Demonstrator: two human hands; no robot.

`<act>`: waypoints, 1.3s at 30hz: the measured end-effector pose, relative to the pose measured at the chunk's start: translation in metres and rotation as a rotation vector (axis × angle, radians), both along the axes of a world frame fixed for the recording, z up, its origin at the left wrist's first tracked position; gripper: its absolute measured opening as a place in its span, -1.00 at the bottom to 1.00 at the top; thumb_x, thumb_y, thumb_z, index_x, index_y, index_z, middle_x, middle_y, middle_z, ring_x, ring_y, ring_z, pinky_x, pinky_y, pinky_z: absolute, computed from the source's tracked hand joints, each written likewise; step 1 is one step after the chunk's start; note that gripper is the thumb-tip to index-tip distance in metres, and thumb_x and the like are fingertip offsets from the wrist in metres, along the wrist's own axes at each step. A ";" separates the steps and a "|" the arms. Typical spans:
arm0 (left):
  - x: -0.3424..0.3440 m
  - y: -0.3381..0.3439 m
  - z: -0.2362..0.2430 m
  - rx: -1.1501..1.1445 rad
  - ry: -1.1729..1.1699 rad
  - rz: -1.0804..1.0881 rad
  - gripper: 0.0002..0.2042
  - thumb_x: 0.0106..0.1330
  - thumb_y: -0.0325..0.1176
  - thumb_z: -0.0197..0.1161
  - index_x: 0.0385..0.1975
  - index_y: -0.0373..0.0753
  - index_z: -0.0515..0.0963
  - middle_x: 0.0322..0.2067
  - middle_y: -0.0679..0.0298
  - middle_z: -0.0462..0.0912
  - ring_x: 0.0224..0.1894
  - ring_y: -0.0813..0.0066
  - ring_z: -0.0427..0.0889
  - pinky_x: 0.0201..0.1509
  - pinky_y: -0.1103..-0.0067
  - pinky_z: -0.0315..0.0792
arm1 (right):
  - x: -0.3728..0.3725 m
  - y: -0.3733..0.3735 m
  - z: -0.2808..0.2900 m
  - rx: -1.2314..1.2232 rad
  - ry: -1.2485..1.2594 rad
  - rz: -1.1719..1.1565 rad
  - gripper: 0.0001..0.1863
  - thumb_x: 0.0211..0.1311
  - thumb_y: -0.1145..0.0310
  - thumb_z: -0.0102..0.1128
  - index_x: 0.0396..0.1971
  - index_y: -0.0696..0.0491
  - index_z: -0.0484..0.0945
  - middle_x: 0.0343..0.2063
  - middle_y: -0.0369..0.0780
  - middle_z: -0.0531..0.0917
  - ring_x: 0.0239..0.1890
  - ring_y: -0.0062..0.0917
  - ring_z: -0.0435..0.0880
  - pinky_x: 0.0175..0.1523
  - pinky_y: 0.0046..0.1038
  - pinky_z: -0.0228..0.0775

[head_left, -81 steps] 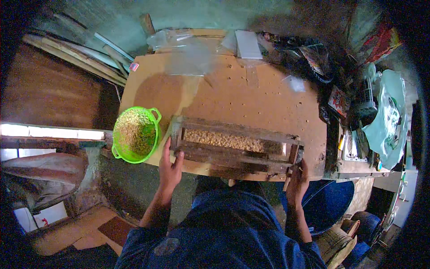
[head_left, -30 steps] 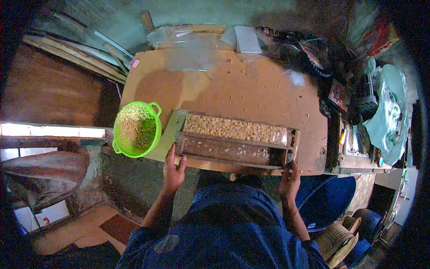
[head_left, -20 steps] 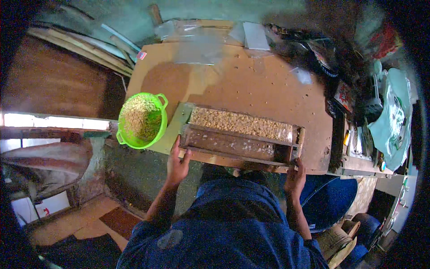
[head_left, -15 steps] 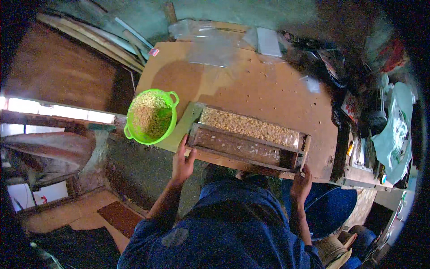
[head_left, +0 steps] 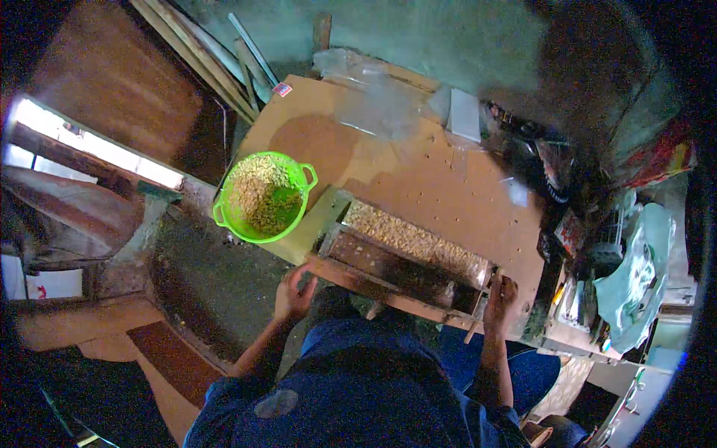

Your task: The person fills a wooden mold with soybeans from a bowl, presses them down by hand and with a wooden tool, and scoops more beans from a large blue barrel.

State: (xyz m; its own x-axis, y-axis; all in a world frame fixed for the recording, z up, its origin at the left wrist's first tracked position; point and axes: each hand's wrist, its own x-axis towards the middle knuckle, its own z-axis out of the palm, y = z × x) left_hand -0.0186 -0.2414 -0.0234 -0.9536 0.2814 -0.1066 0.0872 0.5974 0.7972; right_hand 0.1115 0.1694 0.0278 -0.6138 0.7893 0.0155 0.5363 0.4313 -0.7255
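Observation:
A long wooden tray [head_left: 381,278] lies slantwise at the table's near edge. Pale grain-like pieces [head_left: 418,237] fill its far compartment, with a shiny surface near the right end; the near compartment shows bare dark wood with a few pale specks. My left hand [head_left: 293,299] is at the tray's near left corner, thumb and forefinger apart, holding nothing that I can see. Around the tray's right end my right hand [head_left: 502,302] is closed, its fingers curled. A bright green two-handled basket [head_left: 308,179], partly filled with similar pale pieces, stands left of the tray.
The brown table [head_left: 448,179] has scattered crumbs. Clear plastic sheeting [head_left: 373,112] and a white card [head_left: 464,116] are at its back. Dark clutter and a pale plastic bag [head_left: 635,276] crowd the right side. Wooden planks [head_left: 198,60] lean at the back left.
The view has turned, so the table and tray look more slanted. My left hand has drawn back slightly from the tray's corner. My right hand has moved higher along its right end, fingers curling.

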 end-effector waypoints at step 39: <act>0.117 -0.202 -0.125 0.013 -0.679 0.527 -0.63 0.22 -0.10 0.20 -0.18 -0.30 0.59 -0.22 0.08 0.66 -0.14 0.23 0.63 -0.05 0.40 0.45 | -0.520 0.024 -0.282 0.385 0.246 0.574 -0.74 0.06 0.26 0.10 -0.28 0.07 0.57 -0.35 -0.12 0.61 -0.23 -0.25 0.56 -0.08 -0.27 0.39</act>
